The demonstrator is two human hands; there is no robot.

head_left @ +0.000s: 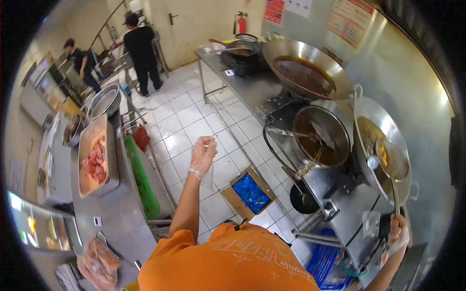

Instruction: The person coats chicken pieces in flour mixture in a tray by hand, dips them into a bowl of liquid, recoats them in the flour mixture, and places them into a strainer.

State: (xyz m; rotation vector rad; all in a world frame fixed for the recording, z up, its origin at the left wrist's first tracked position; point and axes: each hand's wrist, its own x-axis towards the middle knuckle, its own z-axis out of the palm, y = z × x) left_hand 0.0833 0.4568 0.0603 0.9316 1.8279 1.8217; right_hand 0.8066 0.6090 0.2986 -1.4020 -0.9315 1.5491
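Note:
My right hand (399, 233), in a clear plastic glove, is closed around the handle of a round skimmer (399, 167). The skimmer's bowl rests inside a wide metal wok (371, 109) at the right, over brownish oil. Several small yellow pieces (384, 156) lie by the skimmer. My left hand (203, 154), also in a clear plastic glove, hangs in the air over the tiled floor. Its fingers are loosely bent and hold nothing visible. Left of the right-hand wok stands a deep pot (345, 131) of dark oil with a metal basket and tongs-like tool in it.
A large wok (310, 46) of dark oil stands farther back. On the left counter are a tray of raw meat (114, 165) and a bagged lump of meat (99, 264). A cardboard box (234, 199) lined in blue sits on the floor. Two people stand at the back left.

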